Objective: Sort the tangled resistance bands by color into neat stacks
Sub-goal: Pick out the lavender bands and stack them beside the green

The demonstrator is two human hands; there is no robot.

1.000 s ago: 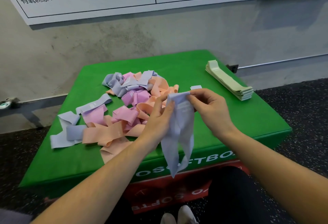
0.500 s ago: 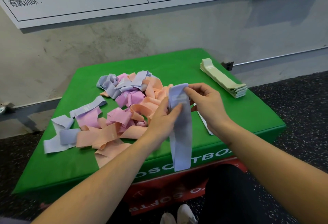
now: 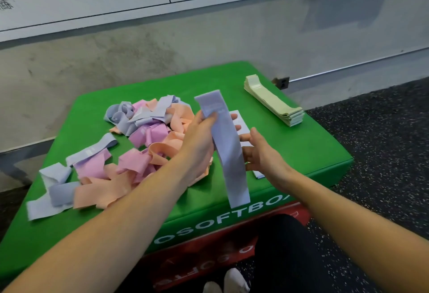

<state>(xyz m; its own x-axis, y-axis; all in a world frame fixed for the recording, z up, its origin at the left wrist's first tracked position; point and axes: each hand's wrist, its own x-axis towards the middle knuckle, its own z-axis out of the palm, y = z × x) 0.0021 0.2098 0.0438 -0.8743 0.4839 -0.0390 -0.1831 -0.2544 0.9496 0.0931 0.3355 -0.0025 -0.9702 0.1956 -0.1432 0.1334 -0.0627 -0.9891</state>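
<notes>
Green padded plyo box (image 3: 290,153) carries a tangled pile of lavender, pink and peach bands (image 3: 148,144) at nine o'clock. The left hand (image 3: 199,139) pinches a flattened lavender fabric band (image 3: 228,153) upright; the right hand (image 3: 262,155), fingers relaxed, touches its edge, above a pale band (image 3: 241,127). Its limp tail could fold crooked.

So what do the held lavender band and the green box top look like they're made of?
Lavender band: seemingly woven elastic fabric, matte; it hangs limp and flat from the left hand with no shine. Box top: probably vinyl-covered foam, smooth with a slight sheen, rounded soft edges and printed lettering on its front. Neither is certain from looks alone.
</notes>
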